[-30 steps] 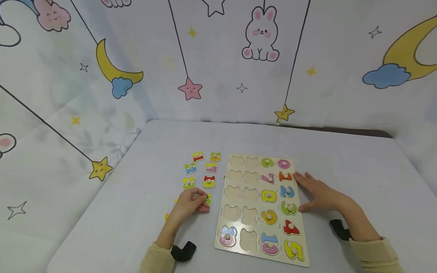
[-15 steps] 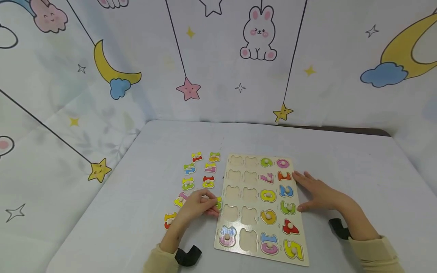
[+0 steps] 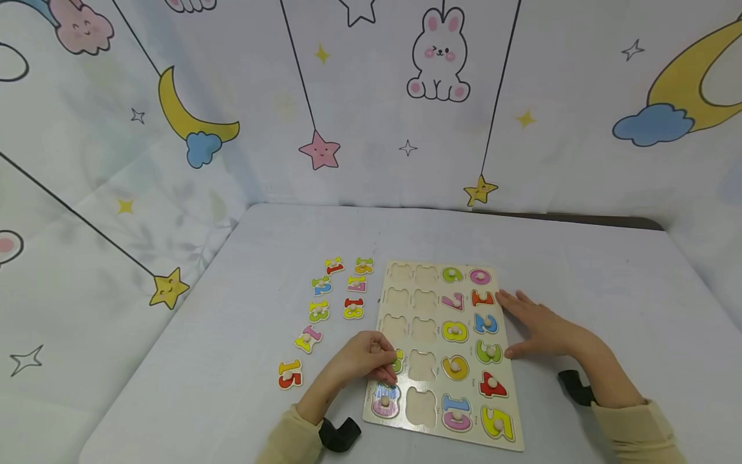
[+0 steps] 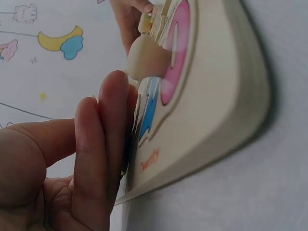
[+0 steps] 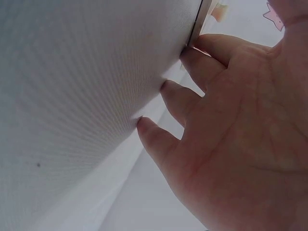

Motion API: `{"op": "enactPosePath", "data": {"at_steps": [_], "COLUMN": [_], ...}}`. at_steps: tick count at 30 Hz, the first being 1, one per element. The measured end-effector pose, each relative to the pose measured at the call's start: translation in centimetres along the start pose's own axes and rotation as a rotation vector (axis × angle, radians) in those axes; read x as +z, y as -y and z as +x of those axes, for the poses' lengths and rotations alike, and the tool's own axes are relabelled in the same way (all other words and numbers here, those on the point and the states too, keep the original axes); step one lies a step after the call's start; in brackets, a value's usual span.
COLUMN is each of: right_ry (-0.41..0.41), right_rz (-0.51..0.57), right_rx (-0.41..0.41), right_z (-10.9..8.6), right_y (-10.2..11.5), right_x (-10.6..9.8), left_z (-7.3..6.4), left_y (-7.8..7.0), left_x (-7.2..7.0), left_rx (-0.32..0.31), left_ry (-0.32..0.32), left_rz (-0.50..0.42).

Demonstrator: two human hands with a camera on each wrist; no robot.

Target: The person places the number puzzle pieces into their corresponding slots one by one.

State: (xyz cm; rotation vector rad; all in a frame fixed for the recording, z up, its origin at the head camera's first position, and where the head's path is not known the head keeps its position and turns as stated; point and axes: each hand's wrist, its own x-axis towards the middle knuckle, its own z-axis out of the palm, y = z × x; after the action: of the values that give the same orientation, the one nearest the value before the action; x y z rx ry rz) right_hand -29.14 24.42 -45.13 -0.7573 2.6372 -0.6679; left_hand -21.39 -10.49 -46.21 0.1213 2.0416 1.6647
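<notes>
My left hand point(image 3: 366, 358) pinches a green-and-yellow number piece point(image 3: 399, 361) over the left column of the wooden number puzzle board point(image 3: 436, 419). Its digits are mostly hidden by the fingers. Just below it sits the blue-and-pink 20 piece point(image 3: 384, 403), its wooden knob point(image 4: 142, 57) large in the left wrist view, close to the fingertips. My right hand point(image 3: 547, 332) lies with spread fingers on the table at the board's right edge, thumb and index finger right at that edge. In the right wrist view the fingertips point(image 5: 144, 124) press on the white cloth.
Left of the board lie several loose number pieces, among them the 15 point(image 3: 290, 374), 14 point(image 3: 308, 339) and 18 point(image 3: 353, 309). Pieces 0 to 10 fill the board's two right columns. A printed curtain point(image 3: 371, 96) stands behind the table point(image 3: 203, 361).
My left hand has carried the green-and-yellow piece rightward from the loose pieces onto the board's left column, uncovering the 14 and 15. My right hand has stayed at the board's edge.
</notes>
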Motion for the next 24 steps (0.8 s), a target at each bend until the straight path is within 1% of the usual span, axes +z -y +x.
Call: {"op": "enactPosePath", "data": {"at_steps": [4,9,14,19,24], "right_ry": [0.005,0.001,0.002,0.006,0.008], "right_rz": [0.017,0.020,0.017,0.015,0.016], "right_rx": [-0.001,0.003,0.008,0.012,0.015], "right_z": [0.0,-0.1,0.0,0.0,0.0], "right_y": [0.1,0.1,0.0,0.0,0.0], "right_x": [-0.1,-0.2,-0.1,-0.1,-0.1], "left_z": [-0.1,-0.3,-0.4,-0.5,-0.8], "left_y": [-0.2,-0.1,0.2,0.4,0.5], "left_x": [0.2,0.6,0.9,1.2,1.7], "left_rx": [-0.006,-0.005,-0.018,-0.008,0.007], "left_ry": [-0.026,-0.077,-0.107,-0.135,-0.187], "left_rz": [0.031,0.023,-0.042,-0.117,-0.148]}}
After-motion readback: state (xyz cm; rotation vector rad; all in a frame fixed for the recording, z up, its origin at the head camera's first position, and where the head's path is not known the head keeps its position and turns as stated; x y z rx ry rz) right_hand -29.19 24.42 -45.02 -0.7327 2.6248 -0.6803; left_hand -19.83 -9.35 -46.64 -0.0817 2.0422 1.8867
